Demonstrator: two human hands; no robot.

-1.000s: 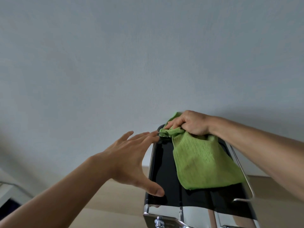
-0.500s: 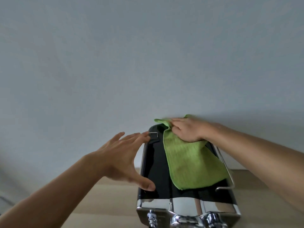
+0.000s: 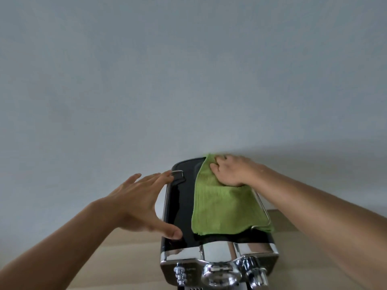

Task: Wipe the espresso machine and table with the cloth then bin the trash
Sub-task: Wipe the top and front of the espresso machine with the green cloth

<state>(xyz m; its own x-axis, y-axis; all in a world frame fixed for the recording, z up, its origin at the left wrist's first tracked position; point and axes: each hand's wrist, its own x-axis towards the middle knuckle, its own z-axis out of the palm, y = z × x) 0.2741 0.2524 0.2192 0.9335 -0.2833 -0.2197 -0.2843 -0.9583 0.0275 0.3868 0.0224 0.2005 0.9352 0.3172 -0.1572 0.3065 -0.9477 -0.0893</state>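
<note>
Right hand (image 3: pixel 230 171): palm down on the green cloth (image 3: pixel 222 208), fingers bent into its far edge, which bunches up slightly; the fingertips are motion-blurred, so grip detail is uncertain. Judged purpose: bearing down so the cloth drags across the top instead of sliding under the hand. Left hand (image 3: pixel 138 204): spread flat, fingers straight and together along the left flank of the espresso machine (image 3: pixel 180 208), thumb resting on the glossy black top at the front-left corner; it holds nothing. Judged purpose: bracing the body against the sideways push of the wipe. The cloth lies flat on the right half of the machine top, long axis about 12 to 6 o'clock, its near hem short of the chrome front (image 3: pixel 219 249), its right edge draped against the wire rail (image 3: pixel 264 209) at 3 o'clock. The machine's long axis is also 12 to 6; controls and knobs face 6 o'clock toward the person, and its back meets the grey wall (image 3: pixel 188 80) at 12. The wooden table (image 3: pixel 125 260) shows at 9 and 3 o'clock of the machine. No trash or bin is in view. Step in hand, as judged: wiping the machine top; table and trash not yet done.
</note>
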